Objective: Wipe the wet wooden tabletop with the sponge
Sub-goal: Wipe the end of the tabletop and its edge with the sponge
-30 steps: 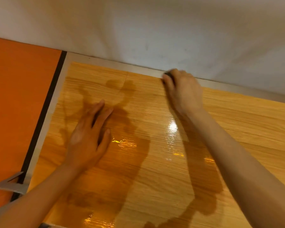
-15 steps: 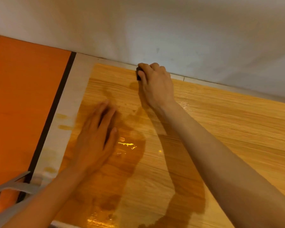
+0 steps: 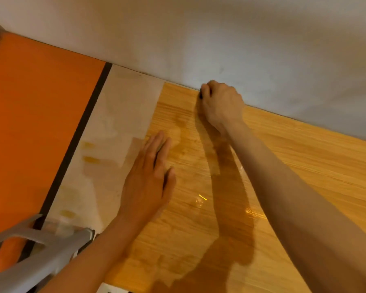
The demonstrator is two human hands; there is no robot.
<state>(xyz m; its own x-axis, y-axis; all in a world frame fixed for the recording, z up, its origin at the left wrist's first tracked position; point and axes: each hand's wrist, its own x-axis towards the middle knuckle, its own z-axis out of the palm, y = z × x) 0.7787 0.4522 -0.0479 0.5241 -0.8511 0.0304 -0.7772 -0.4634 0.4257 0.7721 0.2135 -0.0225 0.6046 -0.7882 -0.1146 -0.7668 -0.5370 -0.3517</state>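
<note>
Grey wall [image 3: 241, 39] runs along the far edge of the desk [image 3: 304, 166]; orange panel [image 3: 34, 123] off the left side, split from the desk by a black strip [image 3: 76, 140]. Desk top is wood grain with a pale band [image 3: 118, 123] down its left edge. Wet film over the near-left part, glare spots and darker patches near the middle; yellowish smears on the pale band. Grey metal frame [image 3: 40, 256] pokes in at the near-left corner, partly covering the strip and band.

Right arm crosses the desk diagonally from the near-right, throwing a shadow over the wet area. Right hand [image 3: 222, 104] sits at the far edge against the wall, near the far-left corner of the wood, fingers curled tight around the sponge [image 3: 201, 94]. Only a dark sliver of sponge shows at the fingertips; the rest is hidden by the hand.

Left hand [image 3: 148, 178] is flat, palm down, fingers straight, on the wood just beside the pale band, holding nothing.
</note>
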